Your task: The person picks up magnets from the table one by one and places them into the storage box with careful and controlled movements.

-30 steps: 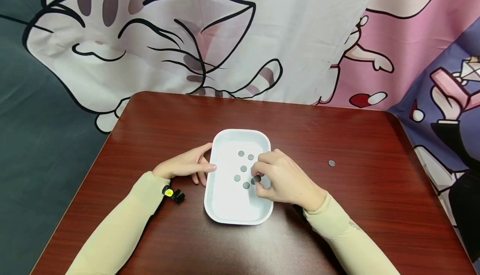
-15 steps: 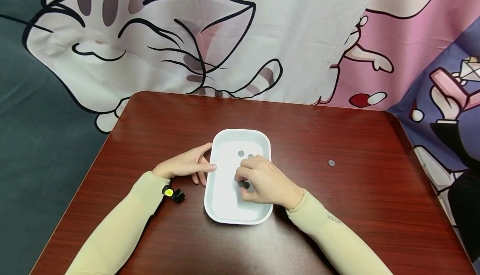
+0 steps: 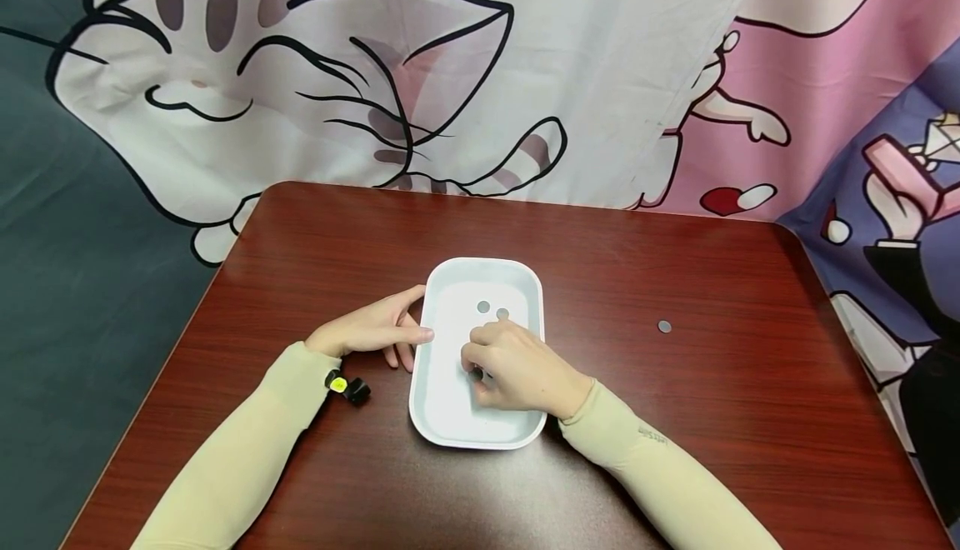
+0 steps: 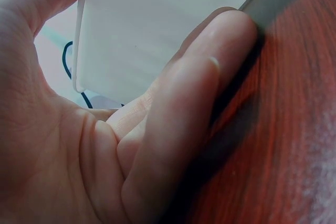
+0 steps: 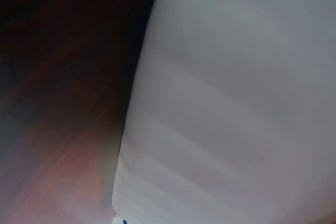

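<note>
A white oval-cornered tray (image 3: 450, 404) lies on the table. My left hand (image 3: 375, 329) holds its left side, the thumb on the rim and the other fingers beside the outer wall. In the left wrist view the fingers (image 4: 181, 114) lie against the pale tray wall (image 4: 142, 30). My right hand (image 3: 517, 367) is low over the tray, its thumb and forefinger pinching a small dark disc (image 3: 477, 373), partly hidden by the fingers. Just beyond the knuckles, two flat grey discs, a left one (image 3: 483, 307) and a right one (image 3: 502, 314), lie in the tray.
Another grey disc (image 3: 664, 327) lies on the dark red wooden table (image 3: 600, 267), right of the tray. A printed cloth (image 3: 600, 50) hangs behind the table's far edge. The right wrist view is mostly a blurred pale surface (image 5: 231, 103) beside dark wood.
My right hand has moved left and slightly down across the tray, covering discs that showed a second ago. The left hand and the tray have stayed put.
</note>
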Available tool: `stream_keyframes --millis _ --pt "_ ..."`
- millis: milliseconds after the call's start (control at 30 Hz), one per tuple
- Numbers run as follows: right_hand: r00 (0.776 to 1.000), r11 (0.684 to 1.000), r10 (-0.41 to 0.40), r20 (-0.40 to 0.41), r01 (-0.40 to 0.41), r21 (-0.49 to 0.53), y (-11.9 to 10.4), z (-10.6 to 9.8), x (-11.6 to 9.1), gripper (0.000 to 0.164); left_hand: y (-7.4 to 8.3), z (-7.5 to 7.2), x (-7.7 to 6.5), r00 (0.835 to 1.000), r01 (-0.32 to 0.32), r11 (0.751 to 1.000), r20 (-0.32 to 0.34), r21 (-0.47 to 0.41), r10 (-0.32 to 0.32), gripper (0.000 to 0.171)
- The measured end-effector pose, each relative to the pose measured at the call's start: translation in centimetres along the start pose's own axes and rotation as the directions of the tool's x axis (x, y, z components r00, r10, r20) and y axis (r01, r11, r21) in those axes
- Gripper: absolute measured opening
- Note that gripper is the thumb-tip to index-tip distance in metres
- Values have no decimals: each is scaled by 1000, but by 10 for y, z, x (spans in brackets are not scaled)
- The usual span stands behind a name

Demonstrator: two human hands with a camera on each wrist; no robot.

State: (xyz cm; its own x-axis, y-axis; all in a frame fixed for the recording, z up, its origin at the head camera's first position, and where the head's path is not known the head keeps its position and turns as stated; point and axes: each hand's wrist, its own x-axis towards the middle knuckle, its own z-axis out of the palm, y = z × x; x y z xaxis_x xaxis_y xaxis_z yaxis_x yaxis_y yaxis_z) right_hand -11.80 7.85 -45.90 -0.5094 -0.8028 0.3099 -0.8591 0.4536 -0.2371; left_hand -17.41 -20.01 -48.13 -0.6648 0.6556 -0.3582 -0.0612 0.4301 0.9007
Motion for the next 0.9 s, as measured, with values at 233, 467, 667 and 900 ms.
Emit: stream_keyframes --millis 233,467,667,900 --pt "994 997 32 103 -25 -70 -2 2 0 16 -1 0 1 1000 1 1000 -5 2 -1 82" --pt "988 994 51 148 -36 -107 -3 3 0 16 -1 1 1 1000 -2 1000 -4 3 2 83" --pt "986 992 47 162 -28 -121 -3 4 0 16 0 1 0 1000 -9 1000 -1 -5 9 85" --pt "984 992 44 171 -22 -125 -4 4 -1 17 0 1 1 1000 -9 1000 -1 -1 9 83"
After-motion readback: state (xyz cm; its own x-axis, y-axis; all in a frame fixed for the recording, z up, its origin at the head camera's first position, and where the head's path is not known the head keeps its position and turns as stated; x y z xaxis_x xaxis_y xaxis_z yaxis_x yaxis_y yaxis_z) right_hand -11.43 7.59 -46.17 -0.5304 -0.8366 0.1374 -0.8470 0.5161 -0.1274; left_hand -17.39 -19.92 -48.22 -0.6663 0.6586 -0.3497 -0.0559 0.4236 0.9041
